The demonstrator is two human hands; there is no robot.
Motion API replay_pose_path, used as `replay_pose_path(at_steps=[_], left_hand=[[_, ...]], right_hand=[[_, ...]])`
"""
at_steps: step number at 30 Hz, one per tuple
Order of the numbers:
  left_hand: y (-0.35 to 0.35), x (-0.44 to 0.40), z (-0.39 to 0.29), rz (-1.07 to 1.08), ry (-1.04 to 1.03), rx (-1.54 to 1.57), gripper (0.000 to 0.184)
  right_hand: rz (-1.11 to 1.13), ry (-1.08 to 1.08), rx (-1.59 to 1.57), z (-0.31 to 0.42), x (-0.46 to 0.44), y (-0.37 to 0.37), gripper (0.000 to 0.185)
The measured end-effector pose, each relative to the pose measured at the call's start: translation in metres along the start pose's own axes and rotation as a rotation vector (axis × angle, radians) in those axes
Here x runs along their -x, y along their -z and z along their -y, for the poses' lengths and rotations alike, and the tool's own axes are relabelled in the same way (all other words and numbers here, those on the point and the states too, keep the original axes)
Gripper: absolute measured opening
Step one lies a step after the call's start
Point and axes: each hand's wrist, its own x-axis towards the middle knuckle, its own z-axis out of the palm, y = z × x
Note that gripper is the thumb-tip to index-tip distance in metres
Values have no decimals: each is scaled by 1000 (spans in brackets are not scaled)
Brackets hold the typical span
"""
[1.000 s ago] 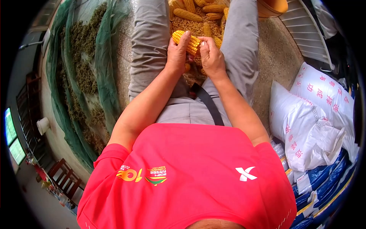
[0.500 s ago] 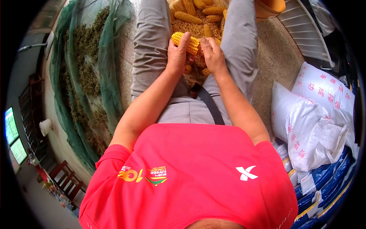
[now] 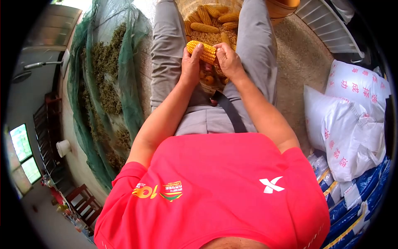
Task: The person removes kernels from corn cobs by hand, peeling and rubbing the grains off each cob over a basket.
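Observation:
Between my knees I see a yellow corn cob [image 3: 204, 52] lying nearly sideways in my hands. My left hand [image 3: 192, 66] is wrapped round its left end, with the thumb on top. At the cob's right end is my right hand [image 3: 229, 62], its thumb and fingers pressed together on the kernels. Beyond them a woven basket [image 3: 184, 9] holds several whole cobs [image 3: 205, 28] and many loose kernels [image 3: 210, 37]. The undersides of the fingers are mostly hidden.
Dried plants on green netting [image 3: 128, 79] lie along the left. An orange bucket [image 3: 282, 7] stands beyond my right knee, near a white rack [image 3: 327, 31]. White sacks [image 3: 338, 124] with red print rest on the right. A wooden chair [image 3: 85, 203] is at lower left.
The view has shifted, showing more of the basket's far rim. Both hands remain on the cob; my right hand's fingers have shifted slightly at its right end.

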Motion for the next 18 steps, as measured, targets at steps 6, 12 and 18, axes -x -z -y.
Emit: replay_pose_path(at_steps=[6, 12, 18], left_hand=[[2, 11, -9, 40, -63, -49, 25], [10, 16, -11, 19, -97, -34, 25], [15, 16, -12, 67, -63, -3, 27]], right_hand=[[28, -46, -211, -10, -5, -3, 30], [247, -182, -231, 17, 1, 7, 41], [159, 25, -213, 1, -2, -5, 39]])
